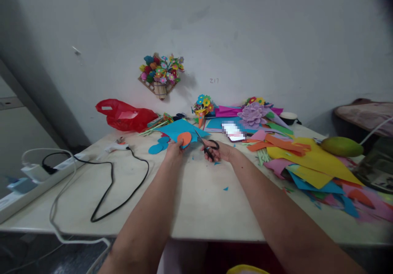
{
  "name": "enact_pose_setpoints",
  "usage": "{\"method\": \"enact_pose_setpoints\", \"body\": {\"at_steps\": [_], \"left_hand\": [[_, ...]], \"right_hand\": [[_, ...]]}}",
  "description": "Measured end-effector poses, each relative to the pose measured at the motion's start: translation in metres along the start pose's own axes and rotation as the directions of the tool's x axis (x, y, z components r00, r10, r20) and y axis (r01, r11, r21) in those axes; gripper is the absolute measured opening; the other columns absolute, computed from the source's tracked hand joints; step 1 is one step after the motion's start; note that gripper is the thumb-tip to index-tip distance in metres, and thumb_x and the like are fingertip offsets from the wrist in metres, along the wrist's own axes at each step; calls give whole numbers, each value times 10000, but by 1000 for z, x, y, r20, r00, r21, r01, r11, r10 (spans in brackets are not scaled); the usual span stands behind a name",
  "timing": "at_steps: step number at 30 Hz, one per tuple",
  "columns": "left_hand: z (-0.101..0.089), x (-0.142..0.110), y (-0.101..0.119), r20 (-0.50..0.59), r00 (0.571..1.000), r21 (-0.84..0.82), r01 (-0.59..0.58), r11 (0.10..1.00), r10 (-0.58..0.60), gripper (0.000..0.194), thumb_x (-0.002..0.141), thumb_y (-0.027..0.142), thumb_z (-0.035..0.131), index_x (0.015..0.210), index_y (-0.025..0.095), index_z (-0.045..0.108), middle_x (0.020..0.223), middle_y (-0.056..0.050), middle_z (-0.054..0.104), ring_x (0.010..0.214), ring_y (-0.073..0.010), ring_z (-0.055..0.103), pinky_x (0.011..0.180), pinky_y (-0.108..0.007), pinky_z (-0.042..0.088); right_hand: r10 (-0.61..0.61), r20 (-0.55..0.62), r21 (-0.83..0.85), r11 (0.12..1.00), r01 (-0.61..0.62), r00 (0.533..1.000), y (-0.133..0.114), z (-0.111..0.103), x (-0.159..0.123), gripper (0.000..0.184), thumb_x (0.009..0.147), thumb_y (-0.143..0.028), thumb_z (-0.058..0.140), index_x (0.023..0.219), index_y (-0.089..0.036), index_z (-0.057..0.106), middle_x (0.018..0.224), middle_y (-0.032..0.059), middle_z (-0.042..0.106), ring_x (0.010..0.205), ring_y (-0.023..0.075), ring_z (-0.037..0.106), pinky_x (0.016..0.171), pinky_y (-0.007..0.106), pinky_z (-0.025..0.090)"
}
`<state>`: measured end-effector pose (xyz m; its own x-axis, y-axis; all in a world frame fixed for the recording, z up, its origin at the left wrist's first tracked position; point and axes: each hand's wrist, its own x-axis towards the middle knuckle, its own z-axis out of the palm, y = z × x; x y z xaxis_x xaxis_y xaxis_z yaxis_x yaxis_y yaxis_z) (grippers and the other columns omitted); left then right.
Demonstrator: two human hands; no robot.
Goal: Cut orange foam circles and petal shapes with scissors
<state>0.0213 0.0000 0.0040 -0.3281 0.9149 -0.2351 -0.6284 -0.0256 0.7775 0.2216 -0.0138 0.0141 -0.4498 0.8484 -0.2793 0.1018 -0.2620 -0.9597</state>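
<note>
My left hand (175,148) pinches an orange paper circle (185,139) flat against a sheet of blue craft paper (178,129). In my right hand (215,151) is a pair of black-handled scissors (211,146), fingers through the loops. The blades point up and left, at the right part of the blue sheet beside the orange circle; how far apart they are is hard to tell. Several blue paper circles (156,148) lie on the table left of my left hand. Small blue scraps (225,189) are scattered below my right hand.
A glue gun (116,147) with a black cord and a power strip (61,165) lie left. Behind are a red plastic bag (125,116), a paper-flower bunch (202,102) and a phone (233,131). Coloured sheets (307,159) and a green mango-like fruit (342,146) lie right.
</note>
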Motion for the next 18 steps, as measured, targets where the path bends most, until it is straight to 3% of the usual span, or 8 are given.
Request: {"method": "enact_pose_setpoints", "body": {"at_steps": [5,10,18], "left_hand": [[-3,2,0,28,999,39,25,999,-26,261,932,-82,686,884,174,691,967,-111,798,997,-268,827,817,-358,719],[-6,3,1,25,999,12,46,999,-46,307,892,-86,731,892,209,645,1023,-109,793,1086,-306,820,926,-478,726],[-8,3,5,35,999,89,25,996,-28,310,928,-73,707,966,218,608,1004,-79,774,993,-254,814,788,-357,726]], "right_hand": [[-3,5,12,1000,3,1000,1,1,2,425,1142,-550,592,951,-176,659,620,36,689,467,122,612,359,157,340],[-37,-1,19,999,37,999,0,2,2,455,1092,-603,664,928,-179,652,593,20,658,444,113,578,354,153,310],[-63,-61,-20,998,62,996,-3,6,-1,412,1111,-510,671,885,-165,668,548,-12,617,383,73,473,342,146,250]]}}
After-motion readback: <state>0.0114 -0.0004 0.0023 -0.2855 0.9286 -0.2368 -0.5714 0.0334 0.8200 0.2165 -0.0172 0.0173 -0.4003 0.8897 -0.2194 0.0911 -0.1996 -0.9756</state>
